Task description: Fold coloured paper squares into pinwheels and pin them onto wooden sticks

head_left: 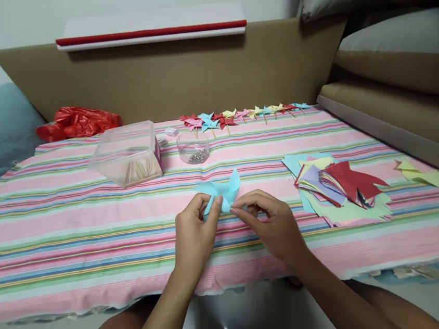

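Observation:
A light blue folded paper pinwheel (222,190) is held just above the striped tablecloth (74,237). My left hand (195,235) pinches its left side with thumb and fingers closed on the paper. My right hand (272,221) pinches its right side, fingertips pressed together at the fold. Both hands meet at the paper's middle, near the table's front edge.
A stack of cut coloured paper (339,183) lies to the right, with yellow-green scraps (428,176) further right. A clear plastic box of sticks (128,153) and a small clear cup of pins (194,149) stand behind. A row of finished pinwheels (238,115) lines the back edge. A red bag (77,122) lies at back left.

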A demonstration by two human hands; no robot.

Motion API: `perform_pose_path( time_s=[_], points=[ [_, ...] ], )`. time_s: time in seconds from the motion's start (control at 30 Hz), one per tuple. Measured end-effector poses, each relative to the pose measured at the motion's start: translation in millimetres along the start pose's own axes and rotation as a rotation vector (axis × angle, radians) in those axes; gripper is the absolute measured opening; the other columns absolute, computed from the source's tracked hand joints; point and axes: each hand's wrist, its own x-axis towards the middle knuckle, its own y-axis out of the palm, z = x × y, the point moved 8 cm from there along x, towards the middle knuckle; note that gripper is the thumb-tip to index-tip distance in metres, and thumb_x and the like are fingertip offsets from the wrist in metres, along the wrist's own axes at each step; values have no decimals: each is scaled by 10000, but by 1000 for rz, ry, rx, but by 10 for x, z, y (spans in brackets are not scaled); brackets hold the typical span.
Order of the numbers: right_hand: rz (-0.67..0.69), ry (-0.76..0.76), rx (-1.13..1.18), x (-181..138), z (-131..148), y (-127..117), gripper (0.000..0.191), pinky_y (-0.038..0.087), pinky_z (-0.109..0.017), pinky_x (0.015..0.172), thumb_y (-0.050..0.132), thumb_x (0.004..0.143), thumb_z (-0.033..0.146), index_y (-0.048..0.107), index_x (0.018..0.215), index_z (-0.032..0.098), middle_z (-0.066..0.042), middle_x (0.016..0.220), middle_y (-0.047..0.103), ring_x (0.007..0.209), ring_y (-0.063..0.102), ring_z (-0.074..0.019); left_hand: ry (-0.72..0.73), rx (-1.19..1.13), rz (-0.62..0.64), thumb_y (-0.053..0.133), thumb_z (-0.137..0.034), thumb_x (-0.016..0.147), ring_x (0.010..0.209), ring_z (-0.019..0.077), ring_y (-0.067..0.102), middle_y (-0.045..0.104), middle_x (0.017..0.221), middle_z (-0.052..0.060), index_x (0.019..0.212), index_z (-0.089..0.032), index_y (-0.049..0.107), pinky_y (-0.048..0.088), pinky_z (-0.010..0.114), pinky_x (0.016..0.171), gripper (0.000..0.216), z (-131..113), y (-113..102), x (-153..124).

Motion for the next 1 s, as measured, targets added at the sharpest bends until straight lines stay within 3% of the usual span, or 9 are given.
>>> perform_pose_path(
  time_s=[0.2,0.47,0.7,1.0],
  points=[
    [9,-122,-101,11,103,-3,113,490,-314,759,637,939,140,713,906,217,-20,871,676,855,631,-170,-60,-201,105,674,-432,913,702,143,548,609,764,-13,829,-199,622,417,249,656,252,5,130,-20],
    [-53,-162,-128,18,108,-91,92,496,-332,769,698,906,178,758,909,248,-23,924,481,873,566,-173,-60,-284,128,686,-389,917,739,134,576,608,761,-16,815,-185,615,449,235,700,238,-73,165,-36],
    [-70,-86,-125,26,78,-141,72,496,-370,871,716,892,226,770,858,259,-42,1030,475,962,558,-196,-45,-264,117,705,-401,895,725,144,578,614,731,-17,796,-192,631,451,233,682,243,-101,152,-48],
    [-44,1,-74,29,0,-124,57,489,-335,819,724,885,257,770,854,246,-47,1078,499,857,541,-161,-44,-173,114,683,-417,914,697,144,559,579,702,-19,783,-192,604,413,250,649,271,-96,145,-59]
  ],
)
